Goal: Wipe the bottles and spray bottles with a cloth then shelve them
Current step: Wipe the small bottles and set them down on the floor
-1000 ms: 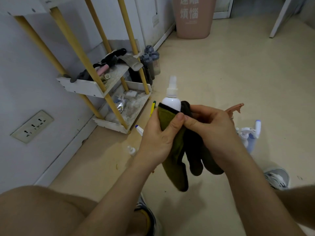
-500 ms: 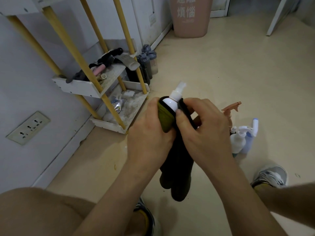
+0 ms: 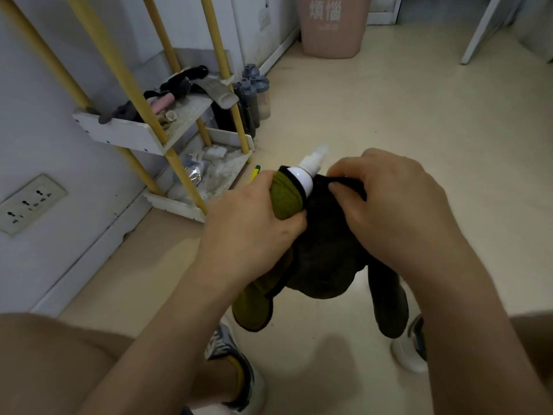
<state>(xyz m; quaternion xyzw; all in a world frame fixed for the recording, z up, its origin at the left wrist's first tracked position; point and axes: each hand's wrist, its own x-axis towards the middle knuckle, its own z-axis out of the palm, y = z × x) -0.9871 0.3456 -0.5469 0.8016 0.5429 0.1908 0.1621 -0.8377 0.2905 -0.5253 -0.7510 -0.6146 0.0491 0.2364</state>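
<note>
Wrapping a white spray bottle, the olive-black cloth is clutched in both grips, left hand and right hand curled round it, right of the cluttered rack.

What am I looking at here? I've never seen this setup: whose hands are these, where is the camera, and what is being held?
There is no machine here. A person wears one camera on the head, looking forward and down, so the single picture shows their own two arms. The left hand grips a white spray bottle wrapped in a cloth that is green on one side and dark on the other. Only the bottle's top and nozzle stick out. The right hand pinches the cloth beside the bottle's neck. All this is held in the air above a pale floor. To the left stands a small shelf with yellow posts, holding odds and ends. Grey bottles stand on the floor beside it, and a pink bin stands farther back. The person's shoes show at the bottom.
</note>
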